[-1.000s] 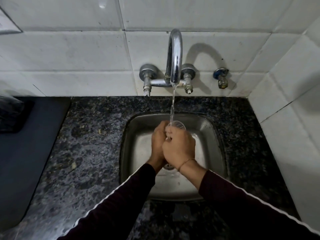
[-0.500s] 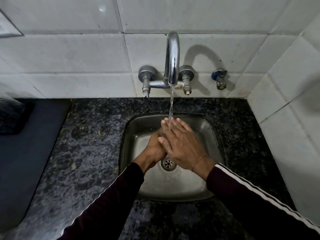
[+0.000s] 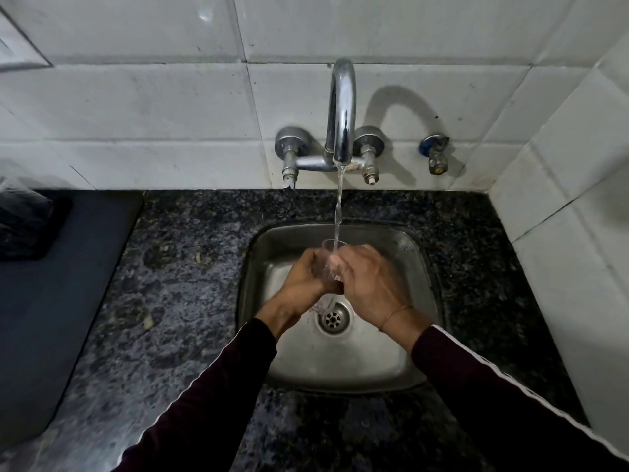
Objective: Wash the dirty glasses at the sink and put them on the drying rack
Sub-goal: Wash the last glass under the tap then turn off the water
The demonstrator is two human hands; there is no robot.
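My sleeves (image 3: pixel 211 396) are dark maroon, each piped with a thin white stripe; my right hand (image 3: pixel 369 282) wears a slim gold bracelet (image 3: pixel 396 315) at the wrist

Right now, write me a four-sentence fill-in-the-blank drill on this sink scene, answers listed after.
1. Water from the chrome tap is ____.
2. Both hands hold a clear drinking glass over the ____ sink.
3. The left hand and right hand sit above the round ____.
4. The speckled counter is ____ granite.

Answers: running; steel; drain; dark
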